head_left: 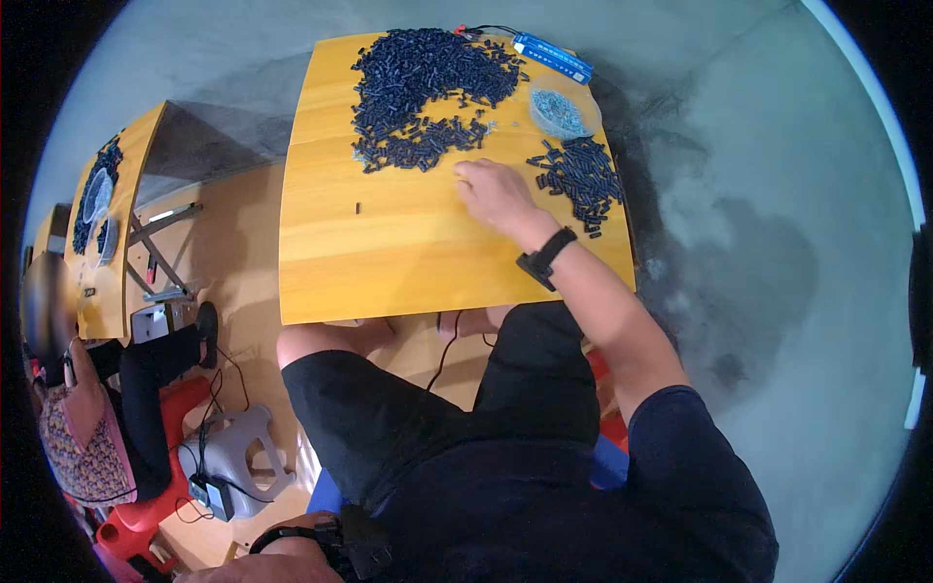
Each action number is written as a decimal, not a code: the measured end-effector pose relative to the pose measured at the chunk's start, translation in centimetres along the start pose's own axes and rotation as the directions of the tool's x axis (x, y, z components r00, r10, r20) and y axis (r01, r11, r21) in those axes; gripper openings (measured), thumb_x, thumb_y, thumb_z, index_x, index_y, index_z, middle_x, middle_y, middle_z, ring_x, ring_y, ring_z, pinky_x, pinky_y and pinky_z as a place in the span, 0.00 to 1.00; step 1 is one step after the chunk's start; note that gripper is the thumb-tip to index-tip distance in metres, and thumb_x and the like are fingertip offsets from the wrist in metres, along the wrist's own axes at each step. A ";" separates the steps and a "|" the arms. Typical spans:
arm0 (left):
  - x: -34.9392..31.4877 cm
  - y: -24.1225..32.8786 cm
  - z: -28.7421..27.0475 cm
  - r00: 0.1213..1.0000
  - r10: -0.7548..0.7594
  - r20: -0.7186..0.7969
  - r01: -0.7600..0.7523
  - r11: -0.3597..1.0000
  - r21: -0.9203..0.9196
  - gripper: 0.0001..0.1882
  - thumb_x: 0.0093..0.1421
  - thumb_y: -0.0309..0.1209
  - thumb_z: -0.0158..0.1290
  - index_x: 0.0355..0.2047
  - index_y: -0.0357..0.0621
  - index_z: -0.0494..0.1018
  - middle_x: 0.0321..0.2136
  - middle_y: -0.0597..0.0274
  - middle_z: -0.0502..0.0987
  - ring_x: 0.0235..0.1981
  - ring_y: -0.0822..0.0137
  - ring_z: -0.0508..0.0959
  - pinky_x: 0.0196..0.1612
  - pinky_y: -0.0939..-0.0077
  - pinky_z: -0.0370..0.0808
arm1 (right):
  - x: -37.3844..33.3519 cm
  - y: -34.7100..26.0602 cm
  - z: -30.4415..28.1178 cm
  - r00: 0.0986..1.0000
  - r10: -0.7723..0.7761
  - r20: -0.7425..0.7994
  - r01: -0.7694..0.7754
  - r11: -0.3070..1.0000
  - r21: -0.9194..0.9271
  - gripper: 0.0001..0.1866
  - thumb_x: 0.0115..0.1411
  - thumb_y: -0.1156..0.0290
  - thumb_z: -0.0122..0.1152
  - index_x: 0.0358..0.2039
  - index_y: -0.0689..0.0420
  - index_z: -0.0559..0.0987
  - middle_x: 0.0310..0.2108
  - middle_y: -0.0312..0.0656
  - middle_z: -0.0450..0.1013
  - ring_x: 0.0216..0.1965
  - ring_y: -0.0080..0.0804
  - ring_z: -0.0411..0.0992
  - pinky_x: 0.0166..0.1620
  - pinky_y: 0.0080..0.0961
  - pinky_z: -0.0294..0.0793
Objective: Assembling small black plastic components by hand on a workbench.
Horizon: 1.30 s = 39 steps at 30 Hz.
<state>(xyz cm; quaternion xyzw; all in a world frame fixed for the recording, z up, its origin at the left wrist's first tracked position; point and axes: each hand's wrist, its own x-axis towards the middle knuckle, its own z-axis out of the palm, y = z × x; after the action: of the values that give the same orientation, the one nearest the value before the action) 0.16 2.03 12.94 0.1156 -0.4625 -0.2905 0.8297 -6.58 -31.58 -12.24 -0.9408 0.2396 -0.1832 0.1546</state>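
Black pieces [428, 83] lie on the yellow table [335, 277]: one alone toward the left, a big heap [394, 97] at the far side, a smaller pile [583, 185] at the right edge. Your left hand [267, 571] is down at the frame's lower edge; raise it over the tabletop if you need steadying. Mind the lone piece [358, 207], which a brush could roll. Your right hand [496, 194] sits just near of the heap, fingers curled narrow; a light fingertip grip should suit such small parts. Keep your wristband [547, 259] off the smaller pile and your knuckles clear of the see-through tub [586, 95].

Your left fingers are cut off, so I cannot tell their state. Nor can I tell whether your right fingers hold anything. Heaped pieces overlap, and the tub's pale bits are too small to identify.
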 end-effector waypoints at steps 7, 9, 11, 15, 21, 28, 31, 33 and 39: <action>1.0 1.6 -5.2 0.787 -0.504 0.357 0.498 0.859 0.115 0.13 0.56 0.37 0.57 0.39 0.45 0.76 0.31 0.55 0.76 0.19 0.68 0.73 0.17 0.75 0.67 | 3.1 -1.3 2.8 0.998 -0.070 -0.010 0.070 0.995 0.071 0.08 0.56 0.69 0.52 0.34 0.55 0.75 0.28 0.50 0.73 0.32 0.52 0.73 0.35 0.46 0.72; -0.5 -2.5 -6.7 0.937 -0.167 0.306 0.048 0.931 0.361 0.09 0.56 0.33 0.55 0.21 0.47 0.71 0.22 0.63 0.70 0.29 0.62 0.73 0.26 0.70 0.72 | 3.7 -2.3 3.1 0.997 0.017 0.079 -0.018 1.000 0.016 0.10 0.56 0.68 0.53 0.37 0.55 0.77 0.32 0.50 0.74 0.34 0.50 0.73 0.37 0.44 0.72; -1.6 -3.7 -6.6 0.995 -0.097 0.025 0.077 0.902 0.425 0.07 0.54 0.31 0.55 0.24 0.41 0.73 0.25 0.58 0.74 0.31 0.60 0.75 0.32 0.67 0.73 | 4.8 -4.1 3.8 0.995 -0.028 0.101 0.028 1.000 0.002 0.09 0.56 0.68 0.53 0.36 0.56 0.76 0.31 0.50 0.74 0.34 0.50 0.73 0.37 0.44 0.72; -3.3 -7.6 -9.0 0.921 -0.193 -0.338 0.367 0.717 0.592 0.02 0.50 0.20 0.56 0.26 0.33 0.76 0.27 0.55 0.77 0.29 0.64 0.76 0.34 0.74 0.73 | 4.2 -0.9 3.8 0.995 0.008 0.103 0.004 0.993 -0.118 0.07 0.57 0.68 0.53 0.32 0.56 0.75 0.28 0.48 0.73 0.33 0.50 0.73 0.36 0.45 0.71; -6.4 -9.2 -11.4 0.659 -0.338 -0.672 0.706 0.585 0.399 0.03 0.54 0.18 0.53 0.28 0.33 0.76 0.29 0.56 0.78 0.33 0.69 0.76 0.39 0.77 0.71 | 4.1 -2.2 3.6 0.992 0.026 0.126 -0.011 0.993 -0.116 0.07 0.58 0.69 0.51 0.29 0.58 0.75 0.31 0.50 0.74 0.33 0.51 0.74 0.37 0.46 0.73; -7.8 -10.9 -12.1 0.453 -0.339 -0.825 0.823 0.514 0.241 0.03 0.56 0.20 0.54 0.30 0.34 0.77 0.26 0.61 0.78 0.30 0.72 0.77 0.36 0.81 0.72 | 2.4 -2.2 2.6 0.996 0.085 0.000 -0.081 0.953 0.292 0.06 0.59 0.71 0.54 0.30 0.61 0.73 0.28 0.47 0.75 0.29 0.43 0.76 0.33 0.38 0.75; -7.5 -11.5 -11.8 0.454 -0.352 -0.819 0.820 0.524 0.230 0.05 0.56 0.20 0.54 0.33 0.33 0.76 0.28 0.61 0.78 0.30 0.72 0.77 0.35 0.82 0.72 | 0.7 -4.2 1.6 0.942 0.217 0.256 -0.335 0.568 0.751 0.06 0.59 0.73 0.57 0.31 0.62 0.73 0.24 0.40 0.74 0.25 0.30 0.76 0.29 0.26 0.76; -7.2 -12.2 -11.8 0.450 -0.346 -0.823 0.815 0.537 0.220 0.08 0.56 0.21 0.54 0.38 0.33 0.75 0.31 0.61 0.78 0.31 0.72 0.77 0.34 0.83 0.72 | -0.5 -5.6 0.2 0.963 0.121 0.242 -0.270 0.405 0.874 0.04 0.60 0.76 0.57 0.31 0.63 0.73 0.23 0.37 0.73 0.25 0.22 0.75 0.28 0.19 0.77; -6.9 -14.2 -12.1 0.531 -0.341 -0.776 0.777 0.562 0.285 0.14 0.58 0.21 0.52 0.45 0.34 0.73 0.35 0.64 0.76 0.31 0.74 0.77 0.32 0.83 0.72 | -2.5 -8.4 -3.3 0.930 -0.015 0.367 -0.367 0.014 0.930 0.01 0.59 0.79 0.56 0.31 0.63 0.74 0.26 0.41 0.75 0.24 0.26 0.76 0.29 0.21 0.78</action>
<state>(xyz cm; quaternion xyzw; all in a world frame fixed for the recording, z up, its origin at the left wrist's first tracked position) 2.11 -6.27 -5.03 0.6163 -0.1462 -0.3346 0.6978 -6.71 -24.00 -6.81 -0.5457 0.1377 -0.1440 0.8140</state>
